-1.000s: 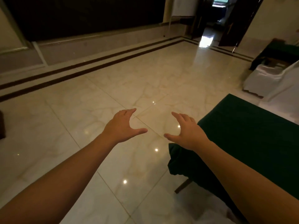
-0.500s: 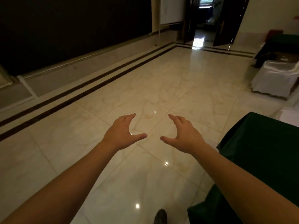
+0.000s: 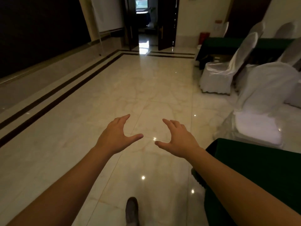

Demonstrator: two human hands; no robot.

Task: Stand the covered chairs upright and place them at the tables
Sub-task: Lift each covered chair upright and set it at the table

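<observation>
Head view, dim hall with a polished marble floor [image 3: 114, 98].

Left hand [image 3: 114, 136]: held out in front over the floor, palm down, fingers straight and spread, thumb pointing inward. Holds nothing, touches nothing.

Right hand [image 3: 177, 141]: mirrors the left, fingers extended and slightly apart, thumb pointing toward the left thumb. Empty; a gap of bare floor shows between the two thumbs. Its forearm passes over the corner of the near worktop [image 3: 254, 173], which is draped in dark green cloth at lower right.

Covered chairs: all to the right, well apart from both hands.
- Nearest covered chair [image 3: 260, 108]: white cover, just beyond the near worktop's far edge. It looks tilted or slumped; exact pose unclear under the loose cloth.
- Second covered chair [image 3: 228, 69]: white satin cover, upright on the floor, farther back, its back toward the far worktop [image 3: 216, 44], also green-draped.
- More white-covered chair backs [image 3: 286, 30] show behind the far worktop at the right edge; count not certain.

Other: one dark shoe [image 3: 132, 211] at bottom centre on the floor. Two dark border strips [image 3: 53, 98] run along the floor at left. Open double doors [image 3: 166, 23] at the far end, with bright light reflected on the floor at the threshold. A red object [image 3: 204, 36] stands by the far wall; too small to identify.
</observation>
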